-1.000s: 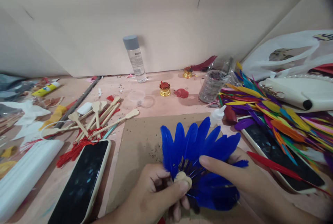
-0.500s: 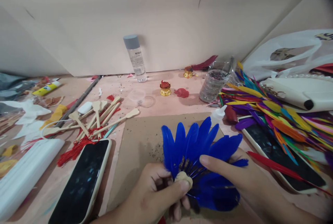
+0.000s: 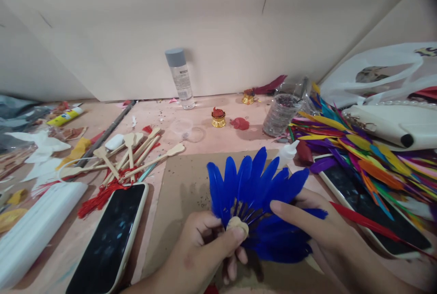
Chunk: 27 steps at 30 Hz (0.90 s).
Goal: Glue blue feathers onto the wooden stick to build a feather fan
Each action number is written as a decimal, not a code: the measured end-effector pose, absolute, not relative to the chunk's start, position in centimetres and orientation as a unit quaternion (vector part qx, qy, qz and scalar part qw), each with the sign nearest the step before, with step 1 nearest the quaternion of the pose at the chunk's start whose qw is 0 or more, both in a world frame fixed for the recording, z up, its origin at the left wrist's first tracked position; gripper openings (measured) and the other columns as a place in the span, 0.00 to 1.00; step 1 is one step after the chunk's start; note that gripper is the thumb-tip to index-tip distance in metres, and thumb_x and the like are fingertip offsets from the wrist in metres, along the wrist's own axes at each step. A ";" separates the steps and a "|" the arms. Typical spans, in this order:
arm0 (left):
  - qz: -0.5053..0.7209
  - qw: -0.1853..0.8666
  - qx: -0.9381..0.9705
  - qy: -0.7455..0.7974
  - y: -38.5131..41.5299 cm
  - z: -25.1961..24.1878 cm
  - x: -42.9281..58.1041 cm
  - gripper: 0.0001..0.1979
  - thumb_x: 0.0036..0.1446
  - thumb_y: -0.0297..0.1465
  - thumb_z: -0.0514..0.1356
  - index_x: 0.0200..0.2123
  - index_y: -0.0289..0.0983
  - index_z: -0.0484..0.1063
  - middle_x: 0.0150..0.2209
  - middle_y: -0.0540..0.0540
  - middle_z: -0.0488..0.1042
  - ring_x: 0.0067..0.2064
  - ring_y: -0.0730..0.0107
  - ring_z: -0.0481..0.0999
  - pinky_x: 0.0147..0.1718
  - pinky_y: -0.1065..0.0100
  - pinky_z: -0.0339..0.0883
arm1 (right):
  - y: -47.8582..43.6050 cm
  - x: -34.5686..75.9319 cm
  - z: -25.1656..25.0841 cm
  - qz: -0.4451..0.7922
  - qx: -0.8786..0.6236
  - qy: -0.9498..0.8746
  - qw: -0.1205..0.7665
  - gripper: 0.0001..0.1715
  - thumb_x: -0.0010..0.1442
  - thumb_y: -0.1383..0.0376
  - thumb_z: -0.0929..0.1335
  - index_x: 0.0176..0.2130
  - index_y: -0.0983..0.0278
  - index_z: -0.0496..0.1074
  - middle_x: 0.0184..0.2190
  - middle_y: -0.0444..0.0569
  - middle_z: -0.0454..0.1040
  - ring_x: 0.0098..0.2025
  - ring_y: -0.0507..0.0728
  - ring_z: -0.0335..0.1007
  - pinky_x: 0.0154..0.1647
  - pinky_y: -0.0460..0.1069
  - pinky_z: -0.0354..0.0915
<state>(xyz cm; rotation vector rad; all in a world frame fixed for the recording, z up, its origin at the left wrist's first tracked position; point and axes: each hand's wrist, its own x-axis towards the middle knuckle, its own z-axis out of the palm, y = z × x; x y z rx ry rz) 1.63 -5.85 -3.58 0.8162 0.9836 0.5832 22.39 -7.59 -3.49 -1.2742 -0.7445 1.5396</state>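
Observation:
A fan of blue feathers [image 3: 246, 180] spreads out above a brown cardboard sheet [image 3: 180, 180]. At its base, where the quills meet, is a small pale wooden piece [image 3: 238, 226] with a rounded, lobed outline. My left hand [image 3: 208, 244] pinches this piece, thumb on top and fingers beneath. On the right side of the fan, my right hand [image 3: 307, 221] grips several feathers, its thumb lying across them and its fingers mostly hidden behind. A bit of something red shows below my left hand at the bottom edge.
Wooden sticks with red tassels [image 3: 129, 153] and a phone [image 3: 109, 239] lie at left. Multicoloured feathers [image 3: 368, 148] partly cover another phone [image 3: 362, 194] at right. Behind stand a clear bottle [image 3: 182, 80], a small gold pot [image 3: 218, 119], a jar [image 3: 278, 114] and a glue bottle [image 3: 287, 153].
The feather fan has turned slightly anticlockwise and its right-hand feathers sit a little higher. My right hand has shifted slightly right along the feathers. The left hand keeps its pinch.

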 end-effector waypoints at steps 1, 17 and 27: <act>0.269 0.765 0.374 0.450 -5.9 -3.7 1.6 0.26 0.49 0.52 0.74 0.25 0.35 0.73 0.21 0.50 0.77 0.18 0.79 0.69 0.18 0.77 0.61 | -7.5 22.4 -3.7 0.621 -0.531 -0.312 0.485 0.16 0.53 0.53 0.80 0.40 0.59 0.85 0.36 0.50 0.86 0.42 0.64 0.82 0.52 0.60 0.74; 0.274 0.761 0.378 0.451 -5.9 -4.1 1.5 0.24 0.52 0.51 0.73 0.25 0.35 0.74 0.22 0.49 0.78 0.18 0.79 0.69 0.18 0.76 0.62 | -7.3 22.4 -3.8 0.611 -0.543 -0.336 0.468 0.18 0.53 0.50 0.80 0.37 0.60 0.87 0.31 0.52 0.86 0.40 0.67 0.83 0.50 0.62 0.76; 0.275 0.760 0.376 0.453 -5.8 -3.7 1.5 0.24 0.51 0.51 0.73 0.26 0.35 0.74 0.22 0.49 0.78 0.18 0.79 0.69 0.18 0.77 0.62 | -7.3 22.3 -3.9 0.636 -0.524 -0.318 0.469 0.18 0.55 0.51 0.80 0.38 0.61 0.86 0.34 0.53 0.87 0.41 0.66 0.83 0.52 0.63 0.76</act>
